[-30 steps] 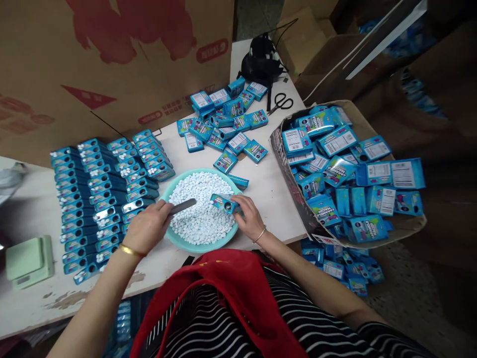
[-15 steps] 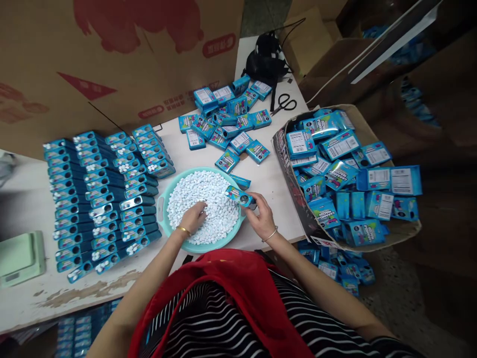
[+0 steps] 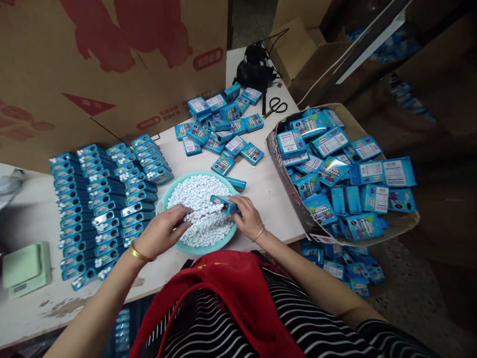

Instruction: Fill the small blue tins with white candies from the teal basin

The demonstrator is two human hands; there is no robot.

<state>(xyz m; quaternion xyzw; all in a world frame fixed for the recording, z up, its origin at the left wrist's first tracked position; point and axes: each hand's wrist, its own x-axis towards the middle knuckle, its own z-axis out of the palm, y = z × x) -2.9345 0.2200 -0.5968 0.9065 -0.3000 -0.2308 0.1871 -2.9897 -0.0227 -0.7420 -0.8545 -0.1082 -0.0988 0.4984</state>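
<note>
A round mint-green basin [image 3: 161, 205] stands at the table's front edge, filled with small white candies [image 3: 201, 191]. My left hand [image 3: 164, 229] is over the basin's left side, fingers curled toward the thumb with white candies at the tips. My right hand [image 3: 246, 216] grips a small blue candy box [image 3: 222, 204] above the right half of the basin. The box lies on its side, its end toward my left hand, with a dark round hole visible. How many candies my left hand holds is hidden.
Rows of blue boxes [image 3: 108, 199] stand at left, many topped with white candies. Loose boxes [image 3: 223, 124] lie behind the basin, near scissors [image 3: 276, 106]. A carton [image 3: 285, 186] of blue boxes is at right. A green scale [image 3: 27, 268] sits far left; a big cardboard box [image 3: 130, 64] borders the back.
My left hand has come up out of the candies and back to the left. The box in my right hand has moved left over the basin. The view has shifted slightly.
</note>
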